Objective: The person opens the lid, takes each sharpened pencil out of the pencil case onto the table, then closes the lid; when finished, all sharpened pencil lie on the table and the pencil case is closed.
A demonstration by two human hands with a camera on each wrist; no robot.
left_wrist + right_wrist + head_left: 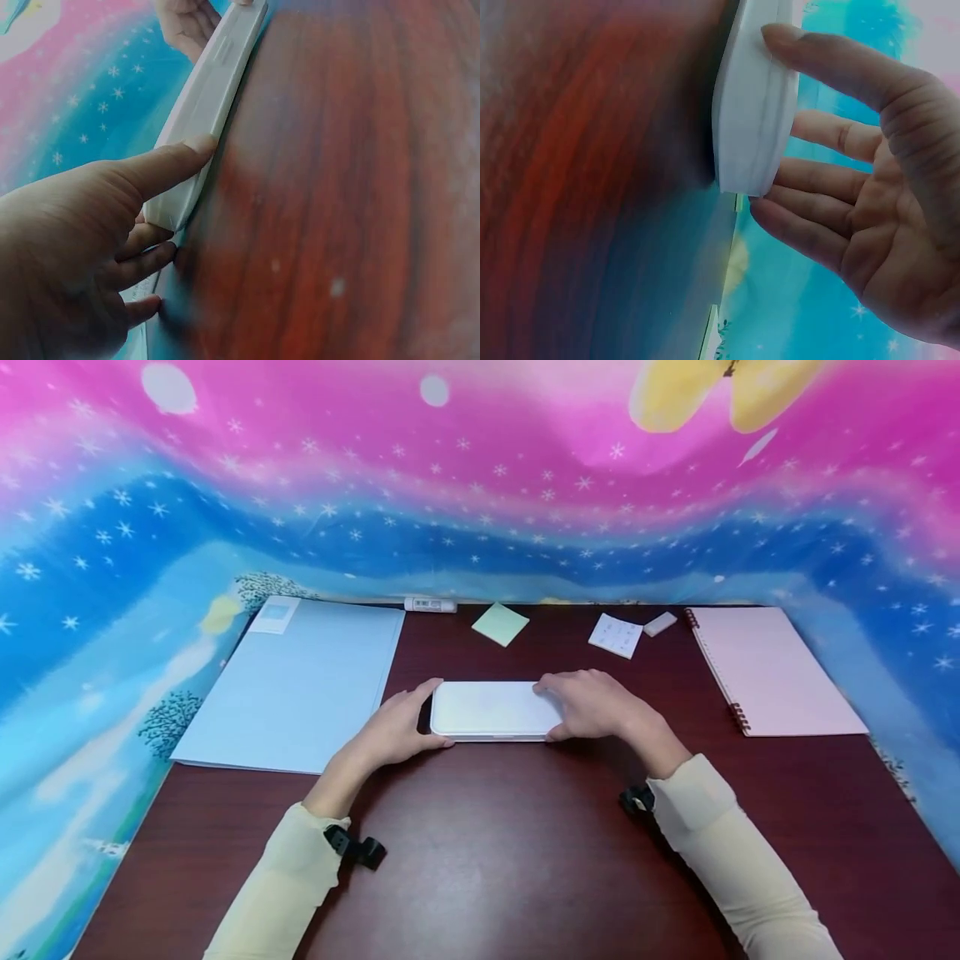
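A white oblong case (487,710) with rounded corners lies level on the dark wooden table, long side toward me. My left hand (392,728) grips its left end, thumb on the near side and fingers around the far side. At the opposite end my right hand (596,706) holds it the same way. In the left wrist view the case (199,112) shows a small raised catch on its near side, and the left thumb presses beside it. The right wrist view has the right thumb on the near face of the case (750,112), with the fingers behind its end.
A light blue folder (300,685) lies left, close by the left hand. Along the back edge are a glue stick (431,605), green sticky notes (501,624), a patterned white note pad (615,635) and a white eraser (660,624). A pink spiral notebook (780,672) lies right. Printed cloth (480,485) hangs behind.
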